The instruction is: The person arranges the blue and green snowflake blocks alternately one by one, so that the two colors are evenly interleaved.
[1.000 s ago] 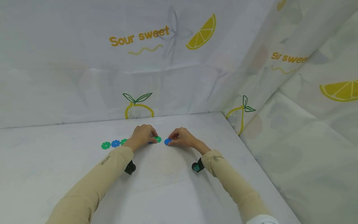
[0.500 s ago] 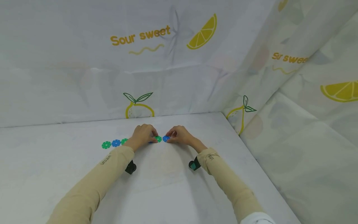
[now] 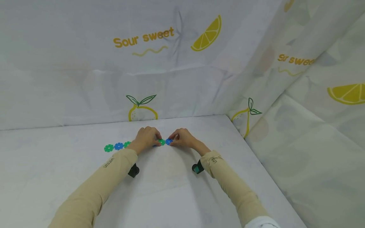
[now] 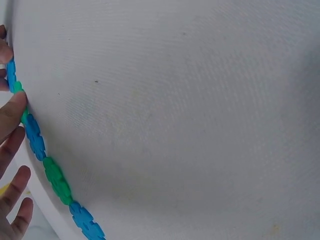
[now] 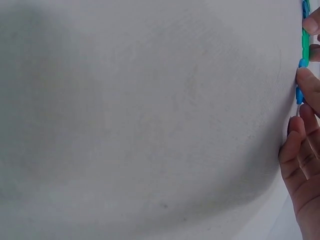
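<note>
A row of notched plastic snowflake discs, alternating green and blue, runs along the far part of the table. My left hand (image 3: 145,137) pinches the green disc (image 3: 162,142) at the row's right end between thumb and finger. My right hand (image 3: 184,138) pinches a blue disc (image 3: 168,142), its edge meeting that green disc; how deep the notches sit in each other I cannot tell. Left of my left hand lie a green end disc (image 3: 108,148) and a blue disc (image 3: 118,146). Part of the row is behind the left hand; the left wrist view shows its linked green disc (image 4: 57,181).
The white table (image 3: 165,196) meets a white cloth wall (image 3: 182,91) printed with lemons just behind the hands. Another cloth wall (image 3: 299,142) stands along the right edge. Dark wrist cameras hang below both wrists.
My right hand has moved left with the blue disc, closing the gap until it meets the green disc. The left hand has stayed in place, holding the row.
</note>
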The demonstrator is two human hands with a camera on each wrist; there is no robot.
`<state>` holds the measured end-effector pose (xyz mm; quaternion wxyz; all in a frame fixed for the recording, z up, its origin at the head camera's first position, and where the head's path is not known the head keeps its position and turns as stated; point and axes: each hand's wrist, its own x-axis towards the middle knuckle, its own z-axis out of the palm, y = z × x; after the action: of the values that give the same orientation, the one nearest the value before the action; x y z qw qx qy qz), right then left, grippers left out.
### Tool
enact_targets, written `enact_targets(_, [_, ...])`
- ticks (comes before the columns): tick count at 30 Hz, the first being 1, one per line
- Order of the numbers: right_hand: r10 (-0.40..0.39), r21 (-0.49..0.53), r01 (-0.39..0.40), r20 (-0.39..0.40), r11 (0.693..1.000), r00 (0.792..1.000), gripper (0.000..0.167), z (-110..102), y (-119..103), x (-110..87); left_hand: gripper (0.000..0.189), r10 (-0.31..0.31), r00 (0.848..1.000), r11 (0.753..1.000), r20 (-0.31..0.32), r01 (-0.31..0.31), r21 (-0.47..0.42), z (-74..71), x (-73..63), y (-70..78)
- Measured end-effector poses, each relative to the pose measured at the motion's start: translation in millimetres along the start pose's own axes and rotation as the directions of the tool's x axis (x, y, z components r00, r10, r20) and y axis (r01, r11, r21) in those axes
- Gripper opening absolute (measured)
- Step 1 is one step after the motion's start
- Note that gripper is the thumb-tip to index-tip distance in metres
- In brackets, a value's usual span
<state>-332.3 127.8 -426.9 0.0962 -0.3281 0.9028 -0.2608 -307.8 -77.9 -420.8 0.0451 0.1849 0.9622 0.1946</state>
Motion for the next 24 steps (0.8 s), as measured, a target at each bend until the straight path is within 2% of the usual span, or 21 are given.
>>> enact_targets(6, [0.008, 0.008, -0.008, 0.0, 1.0, 1.0, 0.024, 1, 1, 0.3, 0.021, 0.019, 1.0, 0.999, 0.009, -0.02, 0.044, 2.0, 0.7, 0.9])
enact_targets(14, [-0.027, 0.003, 0.027, 0.01, 1.0, 1.0, 0.025, 6, 1, 6.5, 0.023, 0.016, 1.0, 0.994, 0.006, -0.017, 0.108, 1.8, -3.9, -4.2])
enact_targets(19, [-0.024, -0.002, 0.024, 0.024, 1.0, 0.999, 0.026, 8, 0, 12.4, 0.03, 0.001, 0.999, 0.997, -0.045, 0.002, 0.072, -3.5, -10.2, -12.6])
enact_targets(24, [0.041, 0.02, -0.042, 0.028, 0.999, 0.999, 0.03, 8, 4, 12.3, 0.038, -0.006, 0.996, 1.0, -0.092, 0.007, 0.013, -14.5, -23.2, -29.4])
